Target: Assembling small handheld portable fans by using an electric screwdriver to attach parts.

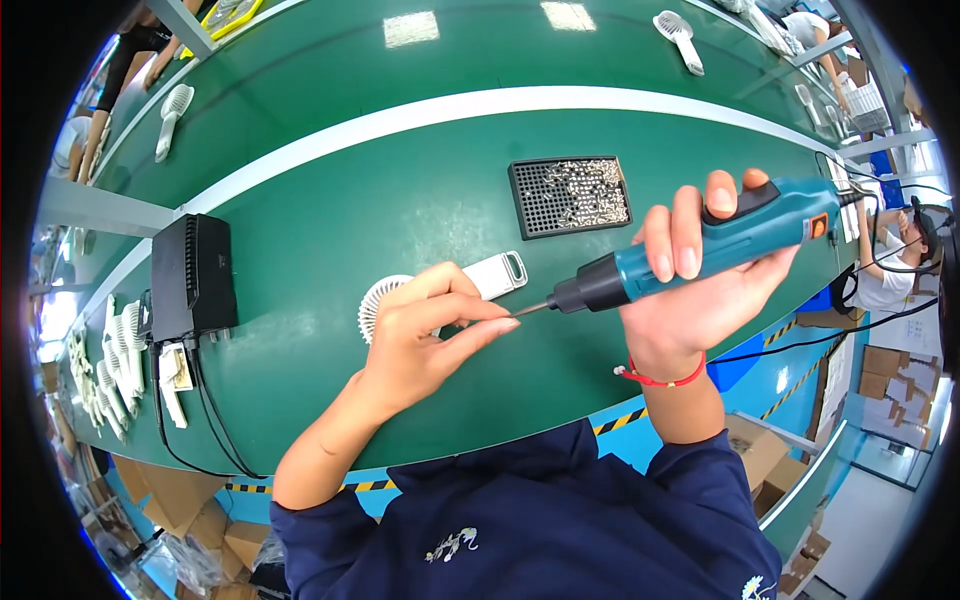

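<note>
My right hand (700, 265) is wrapped round a teal and black electric screwdriver (735, 243), held above the green bench with its bit pointing left. My left hand (430, 325) is closed in a pinch, thumb and forefinger meeting at the tip of the bit (532, 310). Whatever small thing sits between those fingertips is too small to make out. Beneath the left hand lies a white handheld fan (495, 275); its round ribbed head shows left of the fingers, while its middle is hidden. Beyond the hands rests a black perforated screw tray (570, 197), partly filled with small screws.
A black power box (192, 275) with cables stands at the left. Several white fan parts (122, 360) are heaped at the left edge. Across a white divider (480, 105) lie more white fans (680, 42). A dark cord trails from the screwdriver on the right. Other people are at the sides.
</note>
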Available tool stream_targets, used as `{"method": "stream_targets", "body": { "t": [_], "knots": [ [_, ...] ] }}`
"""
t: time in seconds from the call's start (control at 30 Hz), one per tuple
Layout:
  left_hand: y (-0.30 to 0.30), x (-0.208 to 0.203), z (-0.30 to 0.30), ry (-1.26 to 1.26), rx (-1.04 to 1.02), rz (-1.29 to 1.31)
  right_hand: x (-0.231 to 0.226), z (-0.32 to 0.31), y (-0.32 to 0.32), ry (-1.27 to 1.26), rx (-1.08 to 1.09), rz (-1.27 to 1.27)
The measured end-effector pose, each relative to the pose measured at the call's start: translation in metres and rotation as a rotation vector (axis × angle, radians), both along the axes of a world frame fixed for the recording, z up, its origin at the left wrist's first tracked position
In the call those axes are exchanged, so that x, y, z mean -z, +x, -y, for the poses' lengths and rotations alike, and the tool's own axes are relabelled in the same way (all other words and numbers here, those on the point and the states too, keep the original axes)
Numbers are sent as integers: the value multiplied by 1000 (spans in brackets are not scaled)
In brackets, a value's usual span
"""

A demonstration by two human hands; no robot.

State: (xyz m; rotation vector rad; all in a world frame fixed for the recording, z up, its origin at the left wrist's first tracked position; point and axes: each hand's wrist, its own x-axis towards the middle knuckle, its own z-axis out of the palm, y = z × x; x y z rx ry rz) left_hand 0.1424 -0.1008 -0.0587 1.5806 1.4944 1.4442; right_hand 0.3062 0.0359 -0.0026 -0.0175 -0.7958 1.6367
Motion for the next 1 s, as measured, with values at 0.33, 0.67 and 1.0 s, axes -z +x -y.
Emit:
{"method": "stream_targets", "body": {
  "t": [0.33, 0.67, 1.0],
  "knots": [
    [14, 1, -16, -41, 13, -264, 3, 11, -10, 316, 4, 19],
    [6, 18, -19, -184, 69, -477, 30, 21, -21, 580, -66, 366],
    [9, 16, -13, -151, -128, -626, 36, 27, -29, 224, -248, 337]
  ]
}}
